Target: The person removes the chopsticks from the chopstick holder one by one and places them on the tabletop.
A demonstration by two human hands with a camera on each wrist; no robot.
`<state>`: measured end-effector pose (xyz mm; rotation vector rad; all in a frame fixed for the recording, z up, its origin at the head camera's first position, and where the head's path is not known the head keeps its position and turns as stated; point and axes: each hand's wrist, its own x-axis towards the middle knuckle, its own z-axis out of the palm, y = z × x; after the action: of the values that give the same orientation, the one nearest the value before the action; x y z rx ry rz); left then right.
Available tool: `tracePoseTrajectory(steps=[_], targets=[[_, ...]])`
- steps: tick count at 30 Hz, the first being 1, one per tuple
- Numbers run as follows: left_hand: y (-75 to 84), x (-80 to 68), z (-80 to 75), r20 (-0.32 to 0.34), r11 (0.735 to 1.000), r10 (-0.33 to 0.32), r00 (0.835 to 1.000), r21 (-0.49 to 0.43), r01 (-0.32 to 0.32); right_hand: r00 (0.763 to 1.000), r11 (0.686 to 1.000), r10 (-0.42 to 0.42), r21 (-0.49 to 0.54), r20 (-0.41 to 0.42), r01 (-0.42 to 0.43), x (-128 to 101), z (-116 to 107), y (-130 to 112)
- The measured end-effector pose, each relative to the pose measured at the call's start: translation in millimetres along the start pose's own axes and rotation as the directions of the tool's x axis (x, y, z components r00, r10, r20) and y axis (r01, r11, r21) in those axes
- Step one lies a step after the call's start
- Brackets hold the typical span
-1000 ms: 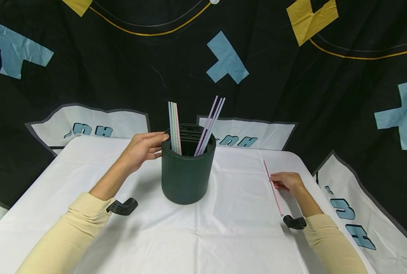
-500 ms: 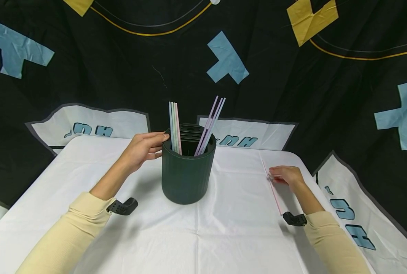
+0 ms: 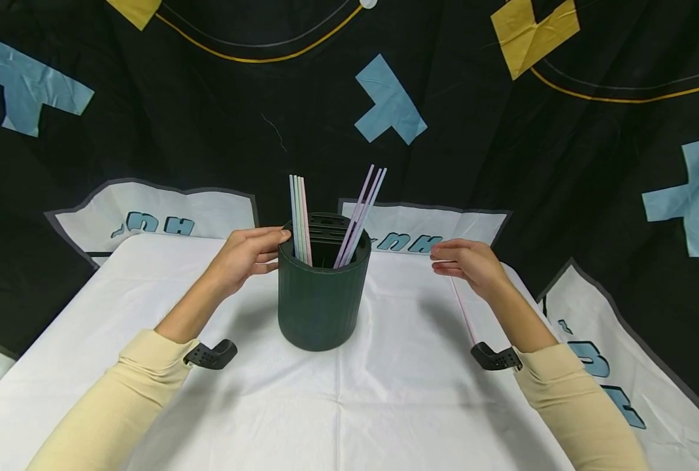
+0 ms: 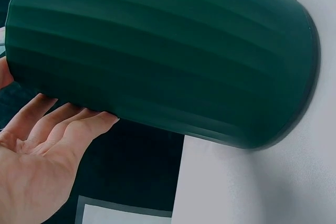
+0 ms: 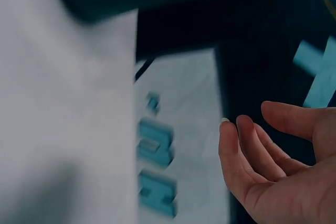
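The desk under its white cloth fills most of what's in front of the person, with a black backdrop patched in blue and yellow shapes hanging behind it. In the middle of the desk stands a dark green ribbed cup, upright, with two bunches of straws sticking out of it: pale ones straight up on the left side, lilac ones leaning to the right.

The left hand rests against the cup's left side near the rim. Its fingers are nearly straight and lie along the ribbed wall, touching it rather than wrapping round it; the thumb sits up by the rim.

The right hand is up in the air to the right of the cup, apart from it. Its fingers are loosely spread and only slightly bent, thumb apart from them, and they hold nothing.

A single pink straw lies flat on the cloth below that hand, running toward the wrist, partly hidden by the forearm. Both arms wear cream sleeves with a small black mount at each wrist.
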<state>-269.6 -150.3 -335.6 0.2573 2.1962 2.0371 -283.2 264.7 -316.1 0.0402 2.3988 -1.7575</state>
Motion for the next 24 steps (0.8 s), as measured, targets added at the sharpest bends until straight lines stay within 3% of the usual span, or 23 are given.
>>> tracePoseTrajectory(steps=[12,24], targets=[[-2.3,0.8,-0.3,-0.005,1.000,0.000,1.000,0.009,0.000,0.978,0.976,-0.132,0.194,0.163,0.100,-20,61,-64],[-2.6,0.5,-1.1,0.004,1.000,0.007,1.000,-0.003,-0.007,0.968,0.959,-0.182,0.250,0.172,0.136,-17,90,-82]])
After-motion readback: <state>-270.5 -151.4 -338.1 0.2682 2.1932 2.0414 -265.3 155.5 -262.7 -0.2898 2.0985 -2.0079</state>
